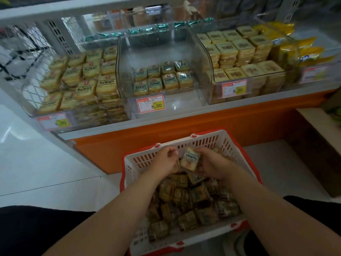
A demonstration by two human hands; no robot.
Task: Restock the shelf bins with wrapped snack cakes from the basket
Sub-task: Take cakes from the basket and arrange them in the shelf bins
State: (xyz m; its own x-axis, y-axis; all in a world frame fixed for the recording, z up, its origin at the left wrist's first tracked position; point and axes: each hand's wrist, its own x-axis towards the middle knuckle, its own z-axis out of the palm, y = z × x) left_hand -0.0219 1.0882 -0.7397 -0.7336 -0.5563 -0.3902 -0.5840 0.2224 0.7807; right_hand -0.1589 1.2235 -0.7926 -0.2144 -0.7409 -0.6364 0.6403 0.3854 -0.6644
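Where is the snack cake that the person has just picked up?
In the head view, the snack cake is low and centre, held by the right hand above the far end of the basket, with the left hand beside it.

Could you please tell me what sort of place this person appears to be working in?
Most likely a small grocery or snack shop: clear shelf bins of wrapped snack cakes, price tags reading 8.00, and a shopping basket of stock.

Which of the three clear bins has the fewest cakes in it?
The middle bin, the one right above the basket. It has just one low layer of cakes at the back, while the left bin and right bin are piled high.
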